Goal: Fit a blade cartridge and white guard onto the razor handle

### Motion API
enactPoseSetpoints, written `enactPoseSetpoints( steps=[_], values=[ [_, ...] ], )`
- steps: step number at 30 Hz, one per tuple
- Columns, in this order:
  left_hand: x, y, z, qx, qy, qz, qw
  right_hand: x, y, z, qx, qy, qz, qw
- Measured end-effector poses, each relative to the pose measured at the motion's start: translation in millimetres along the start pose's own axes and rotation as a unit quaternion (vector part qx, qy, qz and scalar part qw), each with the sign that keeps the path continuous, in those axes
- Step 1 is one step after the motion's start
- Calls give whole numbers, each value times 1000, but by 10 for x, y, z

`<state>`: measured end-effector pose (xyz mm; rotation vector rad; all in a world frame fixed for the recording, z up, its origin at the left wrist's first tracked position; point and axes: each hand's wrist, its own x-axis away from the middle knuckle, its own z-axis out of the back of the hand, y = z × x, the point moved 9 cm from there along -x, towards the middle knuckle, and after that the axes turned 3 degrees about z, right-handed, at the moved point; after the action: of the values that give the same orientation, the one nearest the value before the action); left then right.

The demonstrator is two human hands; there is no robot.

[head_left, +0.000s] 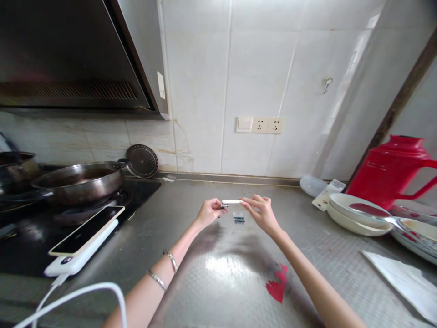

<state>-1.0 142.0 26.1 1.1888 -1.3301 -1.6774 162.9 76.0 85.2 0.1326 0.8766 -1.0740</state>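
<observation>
A slim white stick-like object [231, 202] is held level above the metal counter, between my two hands. My left hand [208, 212] is closed at its left end, with a small dark and silvery piece [224, 207] also at the fingertips. The fingers of my right hand [260, 211] pinch the stick's right end. Just below and between the hands, a small clear case with dark green strips [239, 218] lies on the counter. Nearer to me, a torn red scrap [278, 284] rests left of my right forearm.
Steel pan [82, 182] on the black stove at left; phone [88, 230] on a white power bank [82, 250] with a cable. At right stand a red jug [389, 171], stacked bowls [358, 221] and white paper [404, 280]. Tiled wall [198, 91] behind.
</observation>
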Motion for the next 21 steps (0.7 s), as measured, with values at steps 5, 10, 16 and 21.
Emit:
enactPoseSetpoints(
  steps=[5,10,16,21],
  values=[
    [13,34,-24,-4,-3,-6,1000,3,85,14,-1,4,-12,1000],
    [16,37,-32,-6,-7,-4,1000,-2,45,28,-13,7,-5,1000],
    [30,65,-53,-2,-6,2,1000,5,71,23,-13,2,-14,1000],
    [17,55,-55,1,-10,-3,1000,-5,41,44,-14,5,-7,1000]
  ],
)
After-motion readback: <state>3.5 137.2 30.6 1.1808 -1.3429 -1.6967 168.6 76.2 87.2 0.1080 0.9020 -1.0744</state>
